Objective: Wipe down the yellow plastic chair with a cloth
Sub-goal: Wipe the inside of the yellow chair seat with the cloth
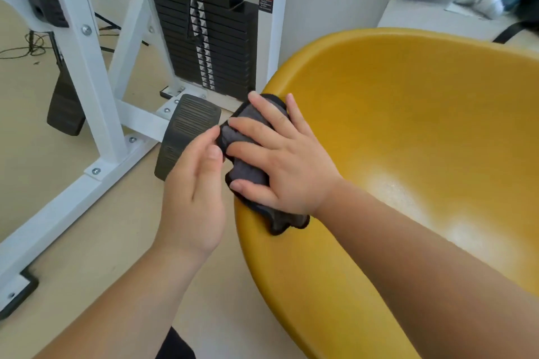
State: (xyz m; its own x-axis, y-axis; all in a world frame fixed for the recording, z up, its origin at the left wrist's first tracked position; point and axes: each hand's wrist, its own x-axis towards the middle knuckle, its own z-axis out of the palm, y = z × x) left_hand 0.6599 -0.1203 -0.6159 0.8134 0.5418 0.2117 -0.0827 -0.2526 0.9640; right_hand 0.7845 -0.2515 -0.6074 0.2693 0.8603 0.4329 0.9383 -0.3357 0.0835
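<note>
While the right hand [291, 166], fingers spread flat, presses the cloth [248, 172] onto the rim of the yellow chair [408, 125], the left hand [192, 183] pinches its corner (straightening it, probably) — the wipe is mid-rim, and next calls for a firm sweep.

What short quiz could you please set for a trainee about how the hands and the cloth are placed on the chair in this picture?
1. True or false: the right hand lies flat, with its fingers spread, on the dark grey fabric cloth.
2. Where on the round yellow plastic chair does the cloth lie?
A. Deep in the hollow of the seat
B. Over the chair's left rim
C. Hanging from the top of the backrest
3. In a few words: what does the left hand pinch?

Key: 1 true; 2 B; 3 the cloth's left edge.
</note>
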